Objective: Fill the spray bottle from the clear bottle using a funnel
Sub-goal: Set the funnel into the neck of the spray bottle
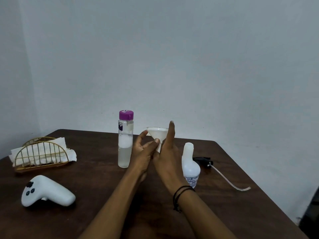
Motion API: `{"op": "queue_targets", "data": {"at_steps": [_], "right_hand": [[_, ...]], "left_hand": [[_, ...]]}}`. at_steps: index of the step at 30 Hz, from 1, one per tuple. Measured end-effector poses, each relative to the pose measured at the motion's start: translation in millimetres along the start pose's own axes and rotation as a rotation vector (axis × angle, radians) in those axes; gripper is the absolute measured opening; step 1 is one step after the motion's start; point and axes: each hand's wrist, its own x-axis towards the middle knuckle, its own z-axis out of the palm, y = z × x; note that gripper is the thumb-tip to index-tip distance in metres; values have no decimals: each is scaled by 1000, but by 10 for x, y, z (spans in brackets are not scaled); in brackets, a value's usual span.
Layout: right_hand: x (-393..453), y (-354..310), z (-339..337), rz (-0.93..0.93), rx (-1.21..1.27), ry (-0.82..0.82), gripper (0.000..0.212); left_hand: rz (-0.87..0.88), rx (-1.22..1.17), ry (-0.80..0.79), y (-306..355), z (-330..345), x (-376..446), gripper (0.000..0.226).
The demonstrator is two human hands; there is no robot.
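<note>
Head view shows 2 hands raised above the brown table [103, 213], sharing a white funnel [158, 133]: the left hand [144, 150] pinches its spout, the right hand [168, 152] lies against it with fingers straight. Left of them stands the capped clear bottle [125, 144]; right, the uncapped spray bottle [189, 166], its black sprayer head [203, 161] lying behind.

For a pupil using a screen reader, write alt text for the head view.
Two hands hold a white plastic funnel above a dark wooden table, between a capped purple-lidded clear bottle and an open white plastic spray bottle. Its black spray head lies behind.
</note>
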Motion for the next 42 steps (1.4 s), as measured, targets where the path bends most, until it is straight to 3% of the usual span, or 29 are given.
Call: {"op": "queue_targets", "data": {"at_steps": [5, 13, 16, 20, 28, 42], "right_hand": [[29, 65, -138, -23, -45, -36, 78], [117, 133, -472, -115, 18, 104, 48], [150, 211, -613, -121, 77, 146, 47], [188, 344, -761, -124, 128, 246, 51], [261, 621, -917, -12, 226, 299, 54], [305, 719, -834, -39, 268, 263, 53]], "left_hand": [[29, 29, -85, 39, 70, -55, 58], [41, -21, -168, 36, 232, -91, 56], [109, 29, -190, 2, 325, -115, 56], [255, 269, -186, -85, 434, -200, 52], [319, 673, -151, -365, 500, -259, 52], [353, 854, -212, -530, 449, -245, 52]]}}
